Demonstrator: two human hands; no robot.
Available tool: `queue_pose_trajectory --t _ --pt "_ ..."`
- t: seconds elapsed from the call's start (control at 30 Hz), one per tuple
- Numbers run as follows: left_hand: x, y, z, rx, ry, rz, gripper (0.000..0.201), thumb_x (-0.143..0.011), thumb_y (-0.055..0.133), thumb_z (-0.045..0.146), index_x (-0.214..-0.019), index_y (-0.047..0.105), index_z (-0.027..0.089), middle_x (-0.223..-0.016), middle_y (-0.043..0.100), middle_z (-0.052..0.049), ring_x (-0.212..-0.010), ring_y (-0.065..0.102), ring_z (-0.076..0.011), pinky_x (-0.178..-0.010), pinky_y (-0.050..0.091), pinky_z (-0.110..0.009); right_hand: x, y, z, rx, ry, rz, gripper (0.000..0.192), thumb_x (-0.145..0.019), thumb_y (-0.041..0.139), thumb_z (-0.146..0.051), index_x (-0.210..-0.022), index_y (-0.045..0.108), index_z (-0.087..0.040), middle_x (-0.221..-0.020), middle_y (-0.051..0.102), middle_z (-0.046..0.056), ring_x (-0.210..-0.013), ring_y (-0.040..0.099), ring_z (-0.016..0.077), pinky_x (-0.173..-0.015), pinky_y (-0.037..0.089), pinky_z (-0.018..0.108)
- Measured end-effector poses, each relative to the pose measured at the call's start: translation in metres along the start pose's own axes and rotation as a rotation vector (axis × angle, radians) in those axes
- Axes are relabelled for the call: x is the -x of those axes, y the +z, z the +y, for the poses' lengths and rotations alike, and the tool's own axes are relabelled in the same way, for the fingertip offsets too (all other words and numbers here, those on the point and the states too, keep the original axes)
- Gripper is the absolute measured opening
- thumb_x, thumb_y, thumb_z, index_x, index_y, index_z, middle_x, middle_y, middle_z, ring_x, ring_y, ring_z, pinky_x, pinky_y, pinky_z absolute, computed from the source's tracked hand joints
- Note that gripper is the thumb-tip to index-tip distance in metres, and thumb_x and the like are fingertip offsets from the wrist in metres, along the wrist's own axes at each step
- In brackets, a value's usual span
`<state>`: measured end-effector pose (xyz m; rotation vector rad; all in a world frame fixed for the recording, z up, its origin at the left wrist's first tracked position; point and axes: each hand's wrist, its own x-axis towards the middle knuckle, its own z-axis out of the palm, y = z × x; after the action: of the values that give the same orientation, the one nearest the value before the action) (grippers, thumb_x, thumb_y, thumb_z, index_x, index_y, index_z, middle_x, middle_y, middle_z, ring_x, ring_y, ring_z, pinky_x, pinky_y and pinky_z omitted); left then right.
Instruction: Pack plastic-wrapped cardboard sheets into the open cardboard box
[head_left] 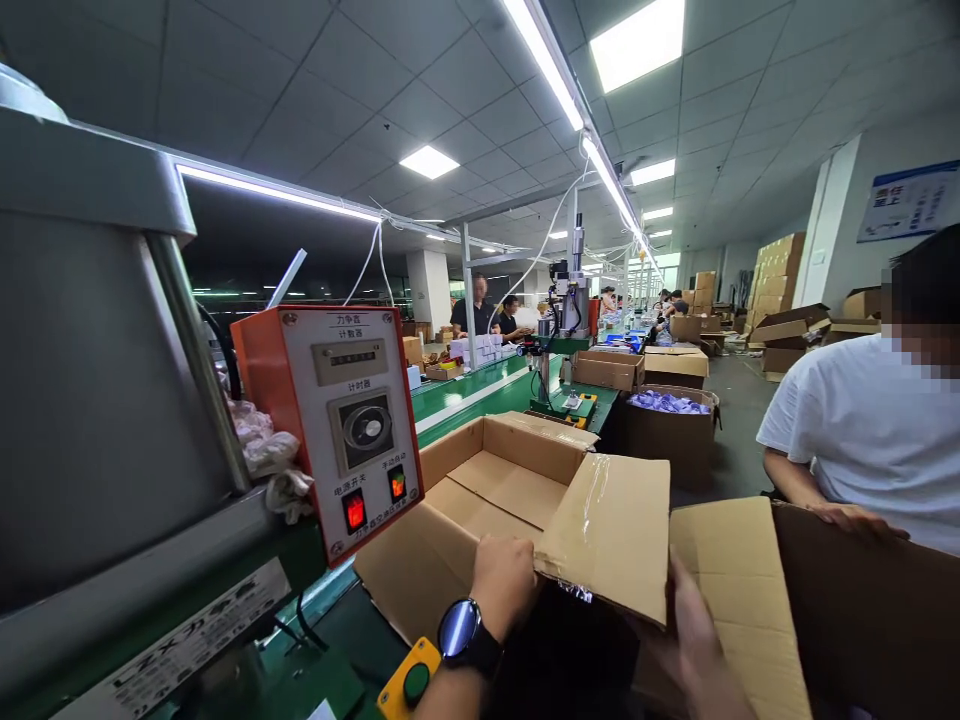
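An open cardboard box [517, 487] tilts in front of me, its inside bare and its flaps folded out. My left hand [504, 580], with a dark watch on the wrist, is closed over the box's near edge beside the taped flap [611, 535]. At that flap's right edge is my right hand [696, 625]. It is smeared by motion, and its fingers are partly hidden, so its grip cannot be made out. Just right of it stands another cardboard flap [739, 590], part of a carton beside a co-worker's hand [859, 520].
Close on the left are a large grey press [97, 380] and an orange control box [360, 430] with lit switches. A yellow button box [409, 680] sits low. Beyond are a second press [570, 310], a green conveyor [480, 385] and a carton of purple pieces [667, 403]. A person in white [862, 420] is at right.
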<state>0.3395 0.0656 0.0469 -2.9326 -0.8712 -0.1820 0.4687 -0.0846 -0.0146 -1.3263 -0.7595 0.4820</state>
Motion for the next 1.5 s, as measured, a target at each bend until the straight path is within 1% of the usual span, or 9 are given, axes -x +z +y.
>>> queue_pose_trajectory --t 0.17,0.33,0.77,0.87,0.93,1.07,1.17,1.3,1.5 --pt "-0.002 -0.002 0.001 -0.060 0.004 -0.035 0.019 -0.089 0.052 0.025 -0.089 0.068 0.015 -0.090 0.075 -0.006 -0.087 0.069 -0.0195 -0.084 0.050 -0.040 -0.018 -0.022 -0.029 -0.425 0.295 0.061 0.036 -0.065 0.073 -0.046 -0.090 0.066 -0.020 -0.094 0.076 0.007 -0.085 0.071 0.0252 -0.074 0.058 0.037" --pt "0.002 -0.001 0.005 -0.077 0.069 -0.037 0.020 -0.090 0.050 0.022 -0.088 0.069 0.016 -0.088 0.075 -0.004 -0.087 0.068 -0.0189 -0.088 0.049 -0.041 -0.044 -0.037 -0.040 -0.363 0.257 0.000 0.044 -0.050 0.074 -0.018 -0.093 0.063 -0.017 -0.086 0.075 0.004 -0.077 0.069 0.0209 -0.068 0.053 0.030" --pt "-0.011 -0.004 0.000 -0.050 0.073 -0.031 0.030 -0.091 0.043 0.022 -0.088 0.072 0.018 -0.088 0.076 -0.011 -0.087 0.071 -0.0244 -0.077 0.049 -0.038 -0.120 -0.032 -0.084 0.055 0.154 -0.306 0.034 -0.056 0.066 -0.022 -0.088 0.060 -0.016 -0.076 0.068 0.003 -0.066 0.064 0.0169 -0.059 0.051 0.027" --pt "-0.012 -0.004 -0.002 -0.034 0.036 -0.017 0.035 -0.092 0.039 0.028 -0.087 0.073 0.018 -0.089 0.075 -0.015 -0.087 0.071 -0.0274 -0.074 0.048 -0.037 -0.129 -0.029 -0.099 0.218 0.042 -0.344 0.040 -0.071 0.061 -0.039 -0.103 0.060 -0.016 -0.077 0.065 0.004 -0.064 0.063 0.0177 -0.060 0.053 0.032" --pt "-0.012 -0.005 -0.003 -0.023 0.009 -0.002 0.039 -0.093 0.037 0.033 -0.086 0.072 0.019 -0.090 0.075 -0.015 -0.085 0.071 -0.0280 -0.071 0.047 -0.036 -0.126 -0.027 -0.110 0.313 -0.120 -0.356 0.057 -0.073 0.062 -0.046 -0.123 0.053 -0.020 -0.107 0.063 0.009 -0.087 0.065 0.0212 -0.077 0.054 0.038" --pt "-0.011 -0.003 -0.003 -0.006 -0.032 0.040 0.037 -0.093 0.040 0.035 -0.083 0.072 0.019 -0.087 0.075 -0.013 -0.080 0.070 -0.0253 -0.069 0.045 -0.034 -0.124 -0.017 -0.130 0.679 -0.573 -0.433 0.071 -0.059 0.077 -0.027 -0.127 0.056 -0.025 -0.153 0.031 0.008 -0.135 0.035 0.0287 -0.116 0.019 0.046" --pt "-0.007 0.001 -0.001 0.005 -0.067 0.105 0.031 -0.091 0.043 0.027 -0.080 0.071 0.020 -0.081 0.074 -0.009 -0.080 0.068 -0.0235 -0.074 0.044 -0.036 -0.139 -0.003 -0.140 1.091 -0.814 -0.556 0.034 -0.063 0.068 -0.016 -0.097 0.070 -0.021 -0.117 0.066 0.009 -0.114 0.056 0.0259 -0.108 0.030 0.042" --pt "-0.001 0.011 0.000 0.027 -0.125 0.245 0.032 -0.092 0.038 0.018 -0.084 0.069 0.023 -0.089 0.071 -0.004 -0.092 0.062 -0.0226 -0.087 0.041 -0.039 -0.168 0.024 -0.150 1.264 -0.810 -0.567 0.007 -0.066 0.067 -0.018 -0.073 0.069 -0.017 -0.076 0.071 0.005 -0.080 0.064 0.0204 -0.074 0.044 0.030" --pt "-0.002 0.024 -0.003 0.029 -0.223 0.362 0.043 -0.098 0.033 0.031 -0.077 0.068 0.017 -0.083 0.069 -0.006 -0.086 0.061 -0.0220 -0.089 0.041 -0.040 -0.194 0.073 -0.160 1.378 -0.824 -0.591 0.044 -0.073 0.067 -0.060 -0.081 0.074 -0.018 -0.080 0.074 0.008 -0.076 0.066 0.0223 -0.058 0.036 0.027"
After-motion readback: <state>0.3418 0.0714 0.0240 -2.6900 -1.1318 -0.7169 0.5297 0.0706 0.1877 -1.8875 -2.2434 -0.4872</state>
